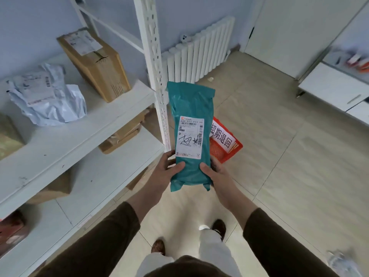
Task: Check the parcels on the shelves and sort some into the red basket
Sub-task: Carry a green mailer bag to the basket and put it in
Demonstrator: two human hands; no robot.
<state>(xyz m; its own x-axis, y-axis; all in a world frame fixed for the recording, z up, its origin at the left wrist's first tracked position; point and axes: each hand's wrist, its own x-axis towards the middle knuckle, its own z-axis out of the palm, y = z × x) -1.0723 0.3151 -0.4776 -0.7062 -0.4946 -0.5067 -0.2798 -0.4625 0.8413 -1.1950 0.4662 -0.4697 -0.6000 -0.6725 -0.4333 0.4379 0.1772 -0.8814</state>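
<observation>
Two hands share one load: our left hand and right hand grip the near end of the teal parcel, thumbs curled over its face, fingers wrapped behind. We hold it in the air in front of the shelves, its long axis running away from us, white label up with handwriting across it. Directly past and below the parcel's right edge stands the red basket on the floor, carrying a paper sign and partly hidden by the parcel. We judge that the drop lies forward, down and slightly right, so the right hand is the nearer. Left of that path rises the white upright post. On the shelf to our left sit a cardboard box and a crumpled grey mailer. A radiator lines the far wall.
</observation>
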